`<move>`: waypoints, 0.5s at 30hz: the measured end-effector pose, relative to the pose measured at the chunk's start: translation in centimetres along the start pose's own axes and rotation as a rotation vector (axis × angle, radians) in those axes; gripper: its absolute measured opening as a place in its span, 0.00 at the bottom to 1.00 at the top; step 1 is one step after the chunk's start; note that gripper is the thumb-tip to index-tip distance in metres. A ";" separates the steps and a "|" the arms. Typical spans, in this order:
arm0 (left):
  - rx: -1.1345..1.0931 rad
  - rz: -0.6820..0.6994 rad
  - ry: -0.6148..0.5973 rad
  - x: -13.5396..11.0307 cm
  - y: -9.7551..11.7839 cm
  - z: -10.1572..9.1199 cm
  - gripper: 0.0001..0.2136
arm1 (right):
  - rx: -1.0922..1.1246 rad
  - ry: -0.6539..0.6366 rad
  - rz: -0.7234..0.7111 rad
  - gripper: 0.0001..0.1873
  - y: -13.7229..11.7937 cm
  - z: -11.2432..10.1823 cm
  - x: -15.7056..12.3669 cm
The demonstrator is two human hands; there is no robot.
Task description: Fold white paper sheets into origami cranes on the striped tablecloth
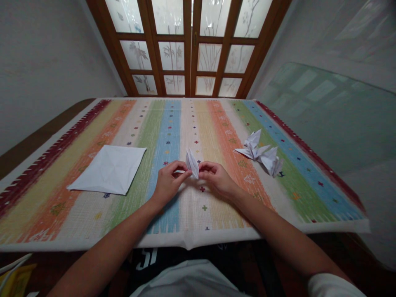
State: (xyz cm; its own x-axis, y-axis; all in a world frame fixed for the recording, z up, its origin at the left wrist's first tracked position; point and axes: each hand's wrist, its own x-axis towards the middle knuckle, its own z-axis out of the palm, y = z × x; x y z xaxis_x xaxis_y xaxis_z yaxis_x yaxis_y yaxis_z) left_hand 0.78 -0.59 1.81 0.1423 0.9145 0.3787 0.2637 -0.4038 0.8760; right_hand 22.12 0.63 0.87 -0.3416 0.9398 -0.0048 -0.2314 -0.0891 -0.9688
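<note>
Between my two hands, just above the striped cloth, a small folded white paper (192,163) stands on edge with its pointed end up. My left hand (172,177) pinches its left side between thumb and fingers. On the opposite side, my right hand (218,176) has its thumb and fingertips closed on the paper's lower right edge. Off to the right lie folded white paper cranes (262,153), bunched close together. A creased white square sheet of paper (108,169) rests flat to the left of my left hand.
The table is covered by a striped tablecloth (173,136) whose white edge runs along the front. Beyond its far side stand wooden doors with frosted panes (187,53). A glass panel (334,115) leans by the right wall. White cables (14,264) show at lower left.
</note>
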 end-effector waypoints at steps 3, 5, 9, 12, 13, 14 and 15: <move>0.035 0.037 0.009 0.1 -0.1 -0.2 0.06 | 0.038 -0.021 0.021 0.23 -0.2 0.2 0.0; 0.054 0.069 0.013 0.0 -0.1 -0.2 0.05 | 0.056 -0.015 0.027 0.24 -0.3 0.3 0.0; 0.050 0.096 -0.020 -0.1 -0.2 0.0 0.05 | 0.050 -0.025 0.036 0.25 -0.3 0.3 0.0; 0.020 0.108 -0.068 -0.2 -0.3 0.3 0.08 | 0.009 -0.020 -0.011 0.24 -0.2 0.4 0.0; 0.003 0.105 -0.075 -0.3 -0.4 0.3 0.09 | -0.008 -0.011 -0.035 0.23 -0.1 0.4 0.0; -0.014 0.098 -0.076 -0.3 -0.5 0.4 0.11 | -0.027 0.001 -0.061 0.23 0.0 0.5 -0.1; -0.029 0.088 -0.072 -0.3 -0.5 0.4 0.12 | -0.045 0.013 -0.085 0.22 0.0 0.5 -0.1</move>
State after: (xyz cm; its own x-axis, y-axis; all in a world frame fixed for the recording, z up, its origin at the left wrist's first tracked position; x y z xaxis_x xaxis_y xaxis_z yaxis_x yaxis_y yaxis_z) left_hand 1.00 -0.65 1.12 0.2321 0.8708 0.4334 0.2197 -0.4810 0.8488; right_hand 21.66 0.38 0.98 -0.3107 0.9476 0.0746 -0.2176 0.0055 -0.9760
